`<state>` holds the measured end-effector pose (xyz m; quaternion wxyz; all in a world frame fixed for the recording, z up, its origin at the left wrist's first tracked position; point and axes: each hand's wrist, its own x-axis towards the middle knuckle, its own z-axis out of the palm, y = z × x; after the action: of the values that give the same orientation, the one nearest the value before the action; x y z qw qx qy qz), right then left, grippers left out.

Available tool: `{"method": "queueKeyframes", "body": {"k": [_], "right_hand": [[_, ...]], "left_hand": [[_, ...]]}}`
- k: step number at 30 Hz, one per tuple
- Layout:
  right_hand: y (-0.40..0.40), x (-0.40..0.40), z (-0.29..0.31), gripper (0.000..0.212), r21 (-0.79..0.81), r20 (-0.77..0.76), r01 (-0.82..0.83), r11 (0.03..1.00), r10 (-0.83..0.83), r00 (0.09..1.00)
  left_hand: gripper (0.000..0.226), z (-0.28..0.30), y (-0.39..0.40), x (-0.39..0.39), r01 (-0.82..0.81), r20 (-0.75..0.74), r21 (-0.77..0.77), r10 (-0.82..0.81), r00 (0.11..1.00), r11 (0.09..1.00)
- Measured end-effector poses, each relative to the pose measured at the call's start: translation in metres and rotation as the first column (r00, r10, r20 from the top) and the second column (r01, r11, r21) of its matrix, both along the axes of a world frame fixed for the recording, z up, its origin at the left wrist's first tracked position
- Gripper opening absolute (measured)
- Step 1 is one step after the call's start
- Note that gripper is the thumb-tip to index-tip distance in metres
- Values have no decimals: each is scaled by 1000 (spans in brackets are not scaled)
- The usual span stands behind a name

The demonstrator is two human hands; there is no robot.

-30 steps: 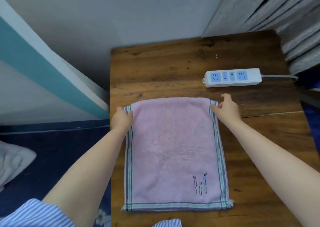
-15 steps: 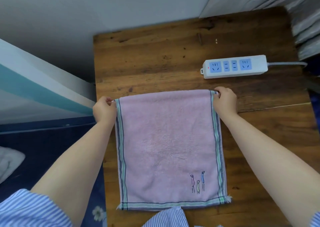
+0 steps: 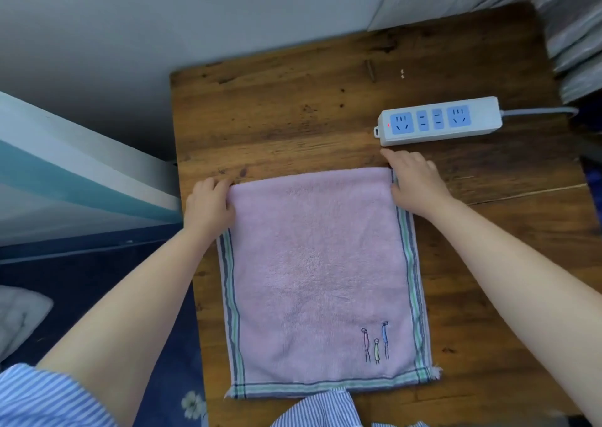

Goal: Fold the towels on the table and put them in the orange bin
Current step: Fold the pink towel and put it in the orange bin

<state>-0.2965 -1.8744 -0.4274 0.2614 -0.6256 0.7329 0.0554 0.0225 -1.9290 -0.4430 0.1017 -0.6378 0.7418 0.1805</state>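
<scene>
A pink towel (image 3: 319,273) lies flat on the wooden counter (image 3: 293,117), spread between the 2 hands, its far edge running straight from one hand to the other. The left hand (image 3: 208,205) sits at the towel's far left corner, fingers curled over the edge and gripping it. The right hand (image 3: 413,185) covers the far right corner, fingers bent down over the striped border; whether it pinches the cloth or only presses on it cannot be told. Striped green and dark bands run down both sides of the towel and along its near edge, toward the wrists and beyond. 3 small embroidered figures (image 3: 376,343) stand near the towel's near right corner, below the right forearm. Just beyond the right hand lies a white power strip (image 3: 439,121) with blue sockets, close to the fingertips but apart.
</scene>
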Motion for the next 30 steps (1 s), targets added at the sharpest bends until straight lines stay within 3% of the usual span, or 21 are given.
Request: {"method": "queueKeyframes", "body": {"k": [2, 5, 7, 9, 12, 16, 19, 25, 30], "right_hand": [[-10, -1, 6, 49, 64, -71, -59, 996, 64, 995], [-22, -3, 20, 14, 213, -112, -150, 966, 176, 978], [-26, -4, 29, 10, 255, -131, -218, 942, 257, 957], [-26, -6, 36, 12, 188, -157, -221, 957, 251, 955], [-21, -8, 46, 17, -40, -193, -164, 986, 153, 969], [1, -3, 69, 9, -342, -170, -111, 933, 54, 984], [35, 0, 83, 3, -442, -143, -165, 882, 112, 983], [117, 8, 87, 18, -380, -148, -340, 860, 306, 940], [177, 18, 66, 21, -263, -149, -350, 899, 320, 936]], "left_hand": [[33, 4, -7, -2, 60, 36, 54, -62, 997, 997], [17, 9, -15, -4, 99, 18, 142, -102, 995, 985], [17, 14, -16, -4, 69, -12, 145, -68, 998, 987], [20, 21, -14, -2, 14, -37, 65, -11, 999, 998], [18, 37, -9, 4, -69, -113, -107, 57, 992, 992], [15, 61, 6, 11, -97, -218, -307, 29, 976, 947], [12, 73, 34, 23, -9, -244, -361, -85, 966, 932], [14, 84, 113, 53, 226, -246, -327, -314, 917, 917], [33, 78, 165, 62, 544, -53, -246, -571, 819, 802]]}}
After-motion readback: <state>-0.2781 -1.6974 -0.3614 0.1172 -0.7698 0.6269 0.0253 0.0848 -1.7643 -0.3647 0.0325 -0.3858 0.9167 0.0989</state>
